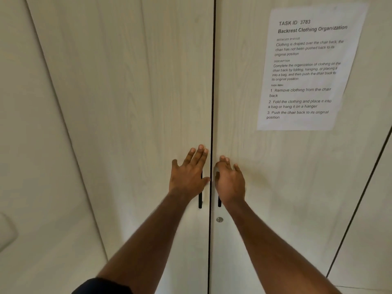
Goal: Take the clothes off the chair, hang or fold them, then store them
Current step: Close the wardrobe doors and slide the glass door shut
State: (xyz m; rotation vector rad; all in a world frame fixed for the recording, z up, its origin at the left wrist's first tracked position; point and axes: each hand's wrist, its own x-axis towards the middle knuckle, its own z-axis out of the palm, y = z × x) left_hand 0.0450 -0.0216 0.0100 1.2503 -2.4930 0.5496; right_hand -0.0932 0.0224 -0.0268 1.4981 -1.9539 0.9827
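While doors [148, 102] closed | both hands at handles [200, 200] | paper [307, 68] right

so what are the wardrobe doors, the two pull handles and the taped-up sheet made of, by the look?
Wardrobe doors: pale wood-grain board, matte, probably laminate; the grain streaks look printed, though veneer is possible.
Left handle and right handle: slim black bars, likely painted metal; mostly hidden by the hands.
Sheet: plain white printed paper, slightly rippled.
Lock: shiny silver metal.

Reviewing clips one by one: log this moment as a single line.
left hand flat on left door | right hand at right handle | doors closed | no clothes visible
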